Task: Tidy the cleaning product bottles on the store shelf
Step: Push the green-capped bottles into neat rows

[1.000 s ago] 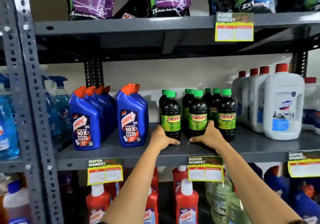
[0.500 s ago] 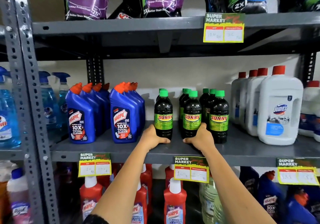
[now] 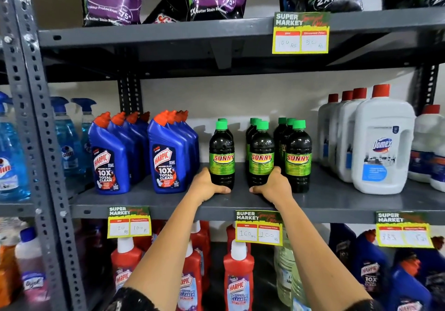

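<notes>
Sunny bottles (image 3: 222, 159), dark glossy cylinders, are standing near the grey metal shelf (image 3: 337, 202) edge; left hand (image 3: 207, 185) and right hand (image 3: 274, 185) are gripping two, an open gap between them.

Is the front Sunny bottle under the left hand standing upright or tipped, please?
Upright: the Sunny bottle stands base-down on the shelf, green cap on top, left hand at its base.

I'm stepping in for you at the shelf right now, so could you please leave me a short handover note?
Left hand: grip around the base of the left front Sunny bottle.
Right hand: grip around the base of the middle front Sunny bottle.
Right front Sunny bottle stands free, label forward.
Done: the Harpic bottles and Domex jugs stand in rows.
Left: close the gap between the left Sunny row and the other two.
</notes>
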`<state>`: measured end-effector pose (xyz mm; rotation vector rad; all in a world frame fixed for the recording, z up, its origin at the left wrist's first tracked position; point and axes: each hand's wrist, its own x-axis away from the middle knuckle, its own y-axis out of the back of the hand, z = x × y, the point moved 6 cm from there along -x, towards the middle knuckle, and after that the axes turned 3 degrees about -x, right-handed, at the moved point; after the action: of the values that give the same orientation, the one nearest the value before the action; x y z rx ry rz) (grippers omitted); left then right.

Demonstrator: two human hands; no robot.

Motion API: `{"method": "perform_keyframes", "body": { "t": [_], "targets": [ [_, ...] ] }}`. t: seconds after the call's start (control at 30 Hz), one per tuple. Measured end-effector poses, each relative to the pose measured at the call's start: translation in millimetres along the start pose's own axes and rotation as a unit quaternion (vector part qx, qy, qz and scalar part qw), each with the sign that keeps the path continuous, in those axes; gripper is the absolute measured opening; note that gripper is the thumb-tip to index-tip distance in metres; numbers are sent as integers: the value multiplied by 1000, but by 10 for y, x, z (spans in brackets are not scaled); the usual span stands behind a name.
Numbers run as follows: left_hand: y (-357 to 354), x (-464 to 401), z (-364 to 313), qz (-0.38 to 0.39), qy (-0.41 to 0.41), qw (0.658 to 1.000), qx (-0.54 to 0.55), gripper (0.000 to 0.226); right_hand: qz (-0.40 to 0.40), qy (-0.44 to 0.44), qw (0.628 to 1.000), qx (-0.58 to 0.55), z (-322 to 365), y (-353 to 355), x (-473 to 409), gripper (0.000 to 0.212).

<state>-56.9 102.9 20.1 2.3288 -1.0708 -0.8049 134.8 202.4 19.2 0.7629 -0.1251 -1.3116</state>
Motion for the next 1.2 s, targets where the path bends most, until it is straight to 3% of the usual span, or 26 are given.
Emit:
{"method": "perform_keyframes", "body": {
  "t": [0.43,0.5,0.57,0.6,0.67,0.7,0.83,0.9,0.97,1.1,1.2],
  "targets": [
    [26,110,-44,20,39,999,-13,94,31,-15,999,9,-3,50,69,76],
    [128,261,-129,-97,14,995,-32,83,25,2,1000,19,-80,170,124,67],
    [196,530,-332,-254,-83,963,-29,43,-21,15,999,30,-223,411,154,53],
    [152,633,-451,-273,-124,954,-18,27,-50,13,999,17,-312,560,161,50],
    [-88,643,-640,-191,-143,971,-7,20,-87,0,996,-33,-488,804,103,62],
    [-246,570,-697,-121,-123,985,-13,29,-79,-6,995,-57,-546,867,30,72],
    [-745,306,-789,82,-12,996,-28,94,52,-18,990,-130,-614,788,-212,97],
    [-857,209,-804,99,22,995,-18,112,64,0,991,-117,-606,746,-284,103],
    [-890,146,-828,77,34,996,-12,115,55,8,993,-108,-620,739,-332,106],
    [-873,107,-800,15,25,1000,6,84,33,12,993,-110,-665,753,-369,98],
    [-885,116,-799,15,14,1000,8,83,18,11,994,-107,-685,763,-355,94]
  ]
}}
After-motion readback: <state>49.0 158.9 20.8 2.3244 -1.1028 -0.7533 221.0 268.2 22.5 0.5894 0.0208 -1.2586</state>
